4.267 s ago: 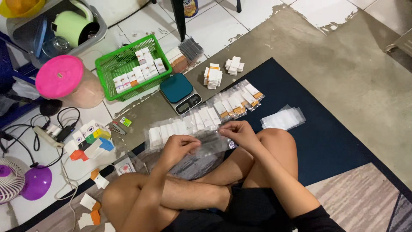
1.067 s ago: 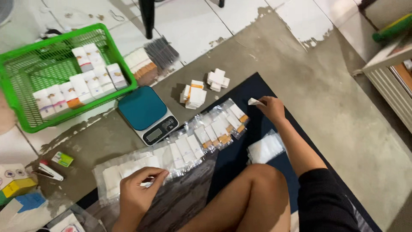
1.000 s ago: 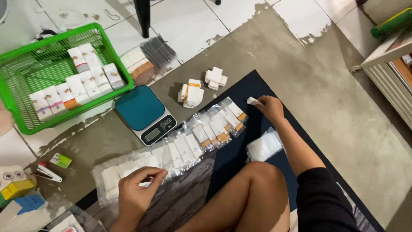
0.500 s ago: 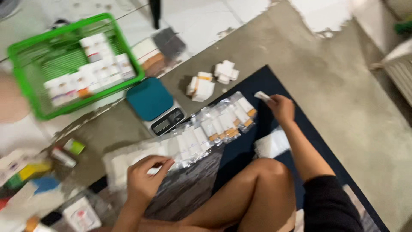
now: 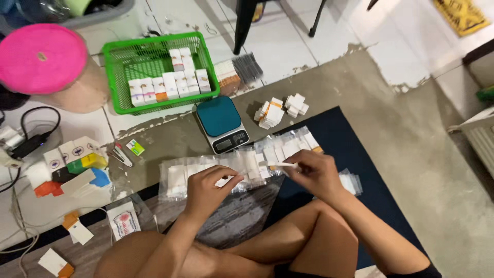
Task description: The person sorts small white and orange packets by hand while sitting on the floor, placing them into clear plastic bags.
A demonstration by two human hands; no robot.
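Since half a second ago the right hand (image 5: 316, 175) is coming back from the far end of the dark blue mat (image 5: 355, 149) toward the body, and it is now pinching a small white box (image 5: 284, 164) by one end, fingers closed on it, just above the long row of clear-bagged boxes (image 5: 236, 164) lying along the mat's far edge. The left hand (image 5: 208, 188) is curling closed on a piece in that same row, though what exactly it is gripping is too small to tell. Beyond the row, a green basket (image 5: 116, 77) of white boxes is sitting on the tiled floor, with a teal scale (image 5: 220, 121) near it on the bare concrete and a loose pile of boxes (image 5: 278, 109) to the scale's right. To do this well, the left hand should be pinning the bag flat while the right is keeping the box level and square to the opening, moving slowly so the neighbouring bags are not being dragged out of line.
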